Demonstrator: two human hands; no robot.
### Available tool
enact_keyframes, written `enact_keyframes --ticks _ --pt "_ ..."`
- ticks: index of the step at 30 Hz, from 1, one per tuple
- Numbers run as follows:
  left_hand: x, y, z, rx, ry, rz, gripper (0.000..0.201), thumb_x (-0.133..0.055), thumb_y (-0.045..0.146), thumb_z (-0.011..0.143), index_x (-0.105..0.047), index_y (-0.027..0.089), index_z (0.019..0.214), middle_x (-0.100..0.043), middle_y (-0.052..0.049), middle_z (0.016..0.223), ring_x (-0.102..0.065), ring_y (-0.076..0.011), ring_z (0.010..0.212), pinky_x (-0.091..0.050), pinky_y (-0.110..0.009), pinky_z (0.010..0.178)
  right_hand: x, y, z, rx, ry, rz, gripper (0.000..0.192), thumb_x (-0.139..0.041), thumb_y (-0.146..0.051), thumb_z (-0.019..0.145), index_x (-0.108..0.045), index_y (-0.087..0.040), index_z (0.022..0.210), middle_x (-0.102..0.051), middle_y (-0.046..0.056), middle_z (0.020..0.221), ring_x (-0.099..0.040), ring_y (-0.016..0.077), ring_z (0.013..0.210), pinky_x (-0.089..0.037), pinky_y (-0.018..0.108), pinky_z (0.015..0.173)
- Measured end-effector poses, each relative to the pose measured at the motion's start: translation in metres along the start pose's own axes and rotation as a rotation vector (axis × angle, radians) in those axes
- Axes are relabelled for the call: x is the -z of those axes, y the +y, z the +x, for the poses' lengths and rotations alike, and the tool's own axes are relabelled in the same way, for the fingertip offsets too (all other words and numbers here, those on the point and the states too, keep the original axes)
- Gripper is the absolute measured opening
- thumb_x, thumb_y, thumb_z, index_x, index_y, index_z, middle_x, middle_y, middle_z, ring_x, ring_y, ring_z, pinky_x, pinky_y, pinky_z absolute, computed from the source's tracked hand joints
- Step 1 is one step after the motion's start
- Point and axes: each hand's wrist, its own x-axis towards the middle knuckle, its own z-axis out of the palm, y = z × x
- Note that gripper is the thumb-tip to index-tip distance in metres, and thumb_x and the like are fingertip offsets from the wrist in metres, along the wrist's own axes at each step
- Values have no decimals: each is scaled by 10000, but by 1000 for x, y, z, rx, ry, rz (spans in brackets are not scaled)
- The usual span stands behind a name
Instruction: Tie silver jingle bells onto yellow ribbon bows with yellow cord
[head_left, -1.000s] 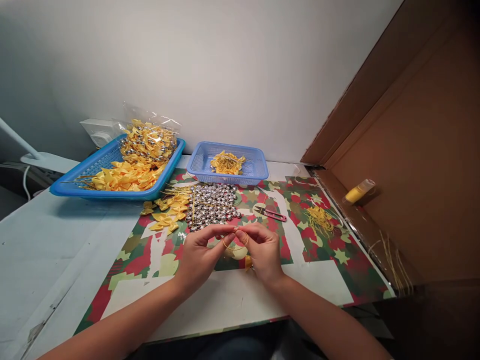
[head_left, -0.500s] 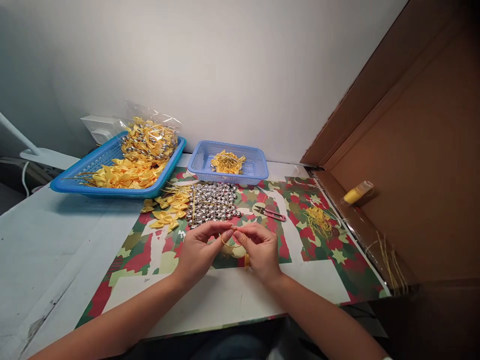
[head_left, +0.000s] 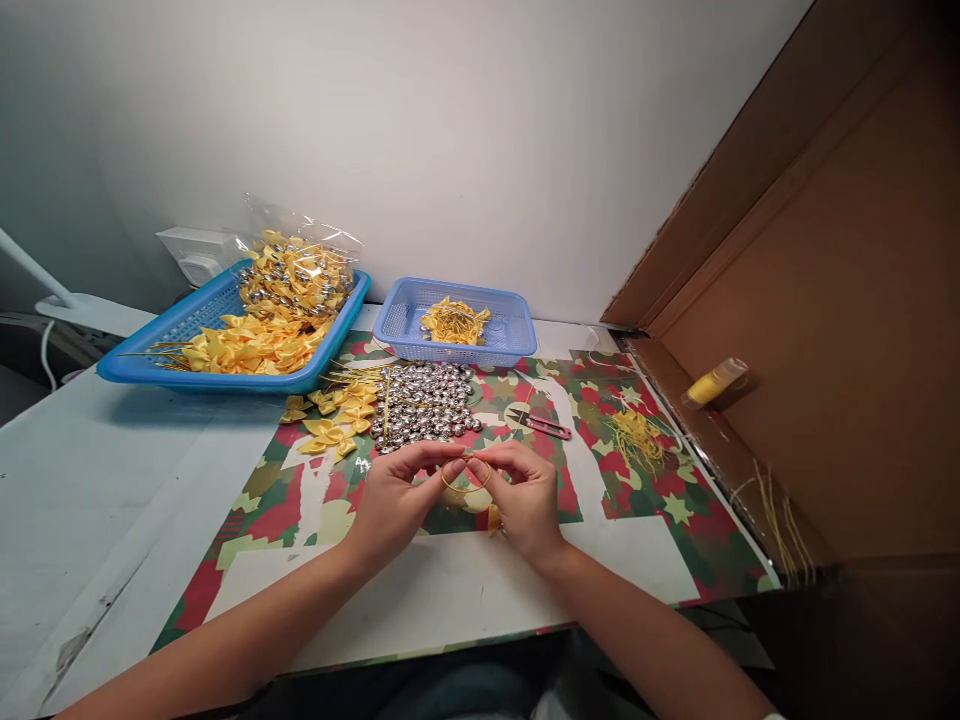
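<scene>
My left hand (head_left: 399, 500) and my right hand (head_left: 527, 500) meet above the near part of the table. Both are closed, thumbs and forefingers pinching a thin gold cord (head_left: 465, 490) that hangs in a loop below the fingertips. What lies right at the pinch is too small to make out. Beside my right palm a yellow ribbon bow (head_left: 494, 519) dangles, partly hidden. Just beyond my fingers lies a dense patch of silver bells (head_left: 427, 405) with gold cord across it. Several yellow bows (head_left: 337, 420) lie to its left.
A blue basket (head_left: 112, 371) at the left holds yellow bows and a clear bag (head_left: 300, 275). A smaller blue basket (head_left: 517, 310) stands behind the bells. Pink thread snips (head_left: 544, 426), yellow cord pieces (head_left: 637, 438) and a thread spool (head_left: 716, 382) are to the right, by a cardboard wall (head_left: 825, 300).
Both hands stay together at the cord loop with almost no movement. The whole view has shifted very slightly.
</scene>
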Motion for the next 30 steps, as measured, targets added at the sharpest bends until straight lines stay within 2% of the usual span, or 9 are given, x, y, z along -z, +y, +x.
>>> enact_keyframes --ticks 3,8,12,15,20,25,30 --pt "2 -1 0 -66 -5 61 163 -727 347 737 -767 207 810 -750 -50 739 -692 -200 686 -543 -246 542 1 -1 0 26 -8 -17 32 -736 -217 750 -765 -230 756 -695 23 705 -608 154 654 -491 289 609" --pt "3 -1 -2 -107 -20 108 163 -693 347 773 -769 225 849 -741 -44 712 -694 -214 702 -542 -260 541 1 -2 0 64 -27 -37 39 -724 -219 763 -760 -233 758 -688 21 705 -603 150 641 -495 290 602" --pt "3 -1 -2 -177 22 150 163 -665 331 794 -754 208 851 -749 -50 764 -681 -199 712 -550 -279 632 3 -2 -1 99 -48 -83 48 -692 -246 785 -715 -213 758 -668 22 715 -597 154 659 -484 288 606" --pt "5 -3 -3 -248 50 196 132 -651 287 807 -741 199 846 -740 -41 760 -662 -169 675 -532 -261 639 7 -3 -2 211 -83 -257 55 -631 -258 784 -622 -208 763 -608 6 685 -547 147 615 -436 284 583" --pt "6 -6 -5 -396 -9 244 100 -641 217 824 -720 198 881 -717 -28 750 -643 -150 668 -512 -248 632 7 -1 -4 385 -192 -547 118 -523 -257 795 -535 -206 689 -513 -21 576 -468 133 543 -346 301 605" --pt "4 -4 -5 -535 -51 283 134 -631 147 826 -717 210 908 -699 -23 729 -630 -149 683 -506 -251 641 7 3 -4 467 -203 -579 202 -424 -186 828 -554 -205 675 -500 -24 526 -445 128 513 -301 300 600" --pt "3 -4 -4 -536 -55 303 148 -636 141 822 -726 220 909 -706 -22 735 -630 -155 685 -506 -252 637 8 3 -4 474 -195 -564 216 -439 -156 821 -553 -200 643 -494 -26 510 -439 123 500 -299 295 586"
